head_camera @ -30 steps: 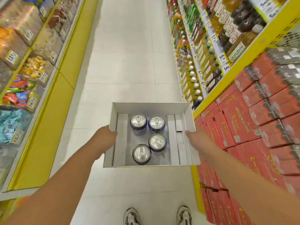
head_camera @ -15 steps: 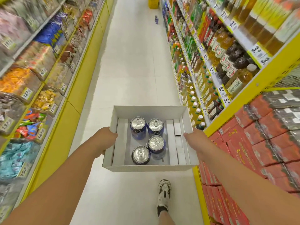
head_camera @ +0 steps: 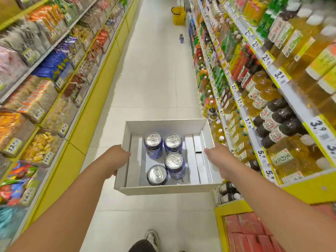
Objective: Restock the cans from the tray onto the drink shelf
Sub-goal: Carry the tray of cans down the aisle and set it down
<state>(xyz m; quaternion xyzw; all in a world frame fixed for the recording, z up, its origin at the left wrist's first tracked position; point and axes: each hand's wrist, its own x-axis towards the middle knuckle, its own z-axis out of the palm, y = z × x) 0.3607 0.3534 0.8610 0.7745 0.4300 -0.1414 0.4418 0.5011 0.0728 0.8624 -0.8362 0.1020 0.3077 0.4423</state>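
I carry a white cardboard tray (head_camera: 165,125) at waist height over the aisle floor. Several purple cans (head_camera: 153,145) with silver tops stand upright in its middle. My left hand (head_camera: 113,160) grips the tray's left wall and my right hand (head_camera: 221,162) grips its right wall. The drink shelf (head_camera: 241,110) runs along the right side of the aisle, full of bottles, and the tray's right edge is close to it. Far ahead, two more purple cans (head_camera: 181,38) stand on the floor by that shelf.
Snack shelves (head_camera: 36,99) with yellow bases line the left side. A yellow shopping basket (head_camera: 178,15) stands far down the aisle. Red boxes (head_camera: 245,233) are stacked low at the right. My shoe (head_camera: 151,237) steps on white floor tiles.
I have walked forward along the aisle with the tray; the red boxes have slid behind me, and the bottle shelves, the basket and the floor cans have come into view. My grip is unchanged.
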